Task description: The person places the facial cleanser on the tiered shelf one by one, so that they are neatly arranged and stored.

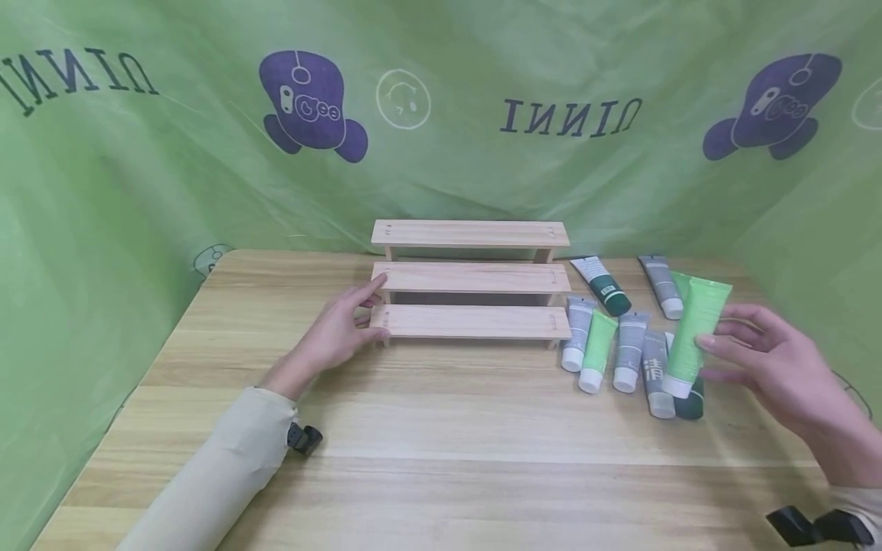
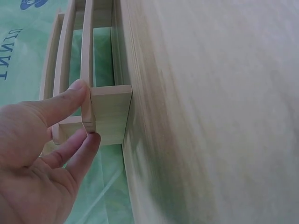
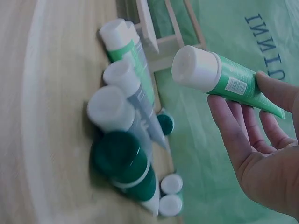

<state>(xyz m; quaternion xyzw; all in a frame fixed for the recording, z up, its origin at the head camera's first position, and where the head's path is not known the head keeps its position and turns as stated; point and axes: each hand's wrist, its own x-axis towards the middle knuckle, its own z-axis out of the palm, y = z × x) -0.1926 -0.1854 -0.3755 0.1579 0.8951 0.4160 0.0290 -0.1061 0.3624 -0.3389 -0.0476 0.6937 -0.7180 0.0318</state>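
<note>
A three-step wooden rack [image 1: 475,321] stands near the table's far edge. My left hand [image 1: 338,325] pinches the left end of its lowest board; in the left wrist view the thumb lies on one face of the board [image 2: 87,60] and the fingertips touch the other. My right hand [image 1: 785,371] holds a light green squeeze tube [image 1: 696,337] with a white cap between thumb and fingers, raised above the other tubes. In the right wrist view the green tube [image 3: 233,79] shows a barcode, cap pointing away from the palm.
Right of the rack lie several tubes: grey ones such as this grey tube [image 1: 630,352], a green tube [image 1: 598,348], and a white tube with a dark green cap [image 1: 606,287]. Another grey tube [image 1: 661,287] lies farther back. A green printed curtain [image 1: 441,176] surrounds the wooden table [image 1: 441,490].
</note>
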